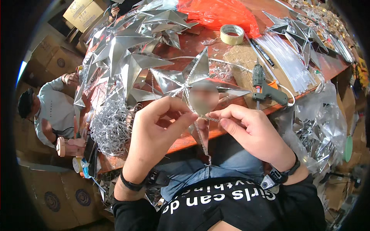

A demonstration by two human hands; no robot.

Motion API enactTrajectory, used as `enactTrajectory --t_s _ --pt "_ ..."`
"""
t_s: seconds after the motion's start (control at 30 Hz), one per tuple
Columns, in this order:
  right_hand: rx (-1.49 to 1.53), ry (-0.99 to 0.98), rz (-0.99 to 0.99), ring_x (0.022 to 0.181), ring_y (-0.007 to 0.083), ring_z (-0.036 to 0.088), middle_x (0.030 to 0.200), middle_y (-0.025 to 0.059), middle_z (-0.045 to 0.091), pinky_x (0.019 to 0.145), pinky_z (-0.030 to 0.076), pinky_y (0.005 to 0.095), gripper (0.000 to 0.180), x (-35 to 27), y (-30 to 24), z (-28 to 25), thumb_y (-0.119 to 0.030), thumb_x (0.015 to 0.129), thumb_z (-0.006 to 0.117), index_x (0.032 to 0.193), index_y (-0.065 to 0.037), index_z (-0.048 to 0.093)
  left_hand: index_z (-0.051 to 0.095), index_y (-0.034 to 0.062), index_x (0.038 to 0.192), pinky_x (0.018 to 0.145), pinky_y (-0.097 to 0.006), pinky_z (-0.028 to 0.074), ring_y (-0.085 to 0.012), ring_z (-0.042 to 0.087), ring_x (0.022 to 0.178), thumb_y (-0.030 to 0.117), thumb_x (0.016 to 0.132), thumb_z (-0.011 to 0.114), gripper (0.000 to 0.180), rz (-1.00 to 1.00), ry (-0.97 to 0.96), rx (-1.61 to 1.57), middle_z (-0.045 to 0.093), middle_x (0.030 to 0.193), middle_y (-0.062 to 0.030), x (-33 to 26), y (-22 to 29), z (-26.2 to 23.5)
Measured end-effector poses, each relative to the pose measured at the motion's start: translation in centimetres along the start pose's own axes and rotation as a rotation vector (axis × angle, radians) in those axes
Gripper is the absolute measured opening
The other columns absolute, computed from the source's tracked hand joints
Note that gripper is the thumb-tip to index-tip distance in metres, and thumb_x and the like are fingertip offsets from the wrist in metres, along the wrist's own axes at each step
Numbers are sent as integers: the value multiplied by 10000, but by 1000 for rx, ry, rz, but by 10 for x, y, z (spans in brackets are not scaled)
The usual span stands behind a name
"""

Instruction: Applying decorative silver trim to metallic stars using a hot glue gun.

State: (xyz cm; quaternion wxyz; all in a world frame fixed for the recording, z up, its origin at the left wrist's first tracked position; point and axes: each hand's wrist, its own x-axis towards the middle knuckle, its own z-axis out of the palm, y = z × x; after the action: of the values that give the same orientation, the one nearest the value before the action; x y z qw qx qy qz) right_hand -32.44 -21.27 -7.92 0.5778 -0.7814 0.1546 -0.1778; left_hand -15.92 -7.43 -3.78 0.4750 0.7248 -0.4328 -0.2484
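Note:
A shiny silver five-pointed star [167, 80] stands in front of me at the table's near edge, with glittery silver trim [202, 139] along its ridges. The trim's loose end hangs down toward my lap. My left hand [160, 119] is closed in a pinch on the trim near the star's middle. Opposite it, my right hand [250, 125] pinches a short stretch of the same trim between thumb and fingertips, at the star's lower right. A blurred reflection lies across the star's centre. Right of the star, a green glue gun [266, 87] lies on cardboard.
Silver stars [119, 46] heap up at the far left, above a tangle of silver trim [110, 125]. Glue sticks [283, 63], a marker [265, 53], a tape roll [231, 41] and red plastic [219, 15] lie farther back. A person [54, 109] sits at left; a clear bag [320, 115] hangs at right.

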Motion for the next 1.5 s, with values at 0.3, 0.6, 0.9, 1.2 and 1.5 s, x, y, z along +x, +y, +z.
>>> enactTrajectory --t_s 0.3,0.6,0.9,1.2,1.5 --pt "49 -198 62 731 233 663 788 126 660 645 481 315 100 -2 -19 2 -96 925 553 937 4 559 645 -37 925 522 -203 467 -61 579 651 99 895 613 142 -190 -35 -95 641 755 -42 -1 -1 -28" --pt "194 104 186 644 39 515 764 -4 565 572 405 186 82 -12 -16 -33 -65 924 579 906 15 584 644 -17 822 552 -243 462 -101 590 636 70 805 679 95 65 131 202 617 705 -61 33 -5 -6" --pt "41 116 126 594 29 473 665 -12 531 534 371 198 86 -1 -1 -34 -64 903 607 868 14 595 588 13 782 536 -218 374 -44 446 607 93 785 690 130 164 173 509 518 677 8 49 -13 2" --pt "18 141 112 569 25 400 649 -18 503 506 314 200 100 6 6 -40 -67 892 618 841 16 594 602 32 927 564 -179 378 -11 452 659 73 864 603 75 -102 82 99 548 803 40 52 -13 -14" --pt "9 127 183 584 8 389 653 -45 485 513 298 186 109 5 8 -50 -75 892 620 841 15 585 658 68 1048 742 -333 488 -269 594 875 37 777 642 273 511 69 759 602 1017 -104 36 -23 -22"
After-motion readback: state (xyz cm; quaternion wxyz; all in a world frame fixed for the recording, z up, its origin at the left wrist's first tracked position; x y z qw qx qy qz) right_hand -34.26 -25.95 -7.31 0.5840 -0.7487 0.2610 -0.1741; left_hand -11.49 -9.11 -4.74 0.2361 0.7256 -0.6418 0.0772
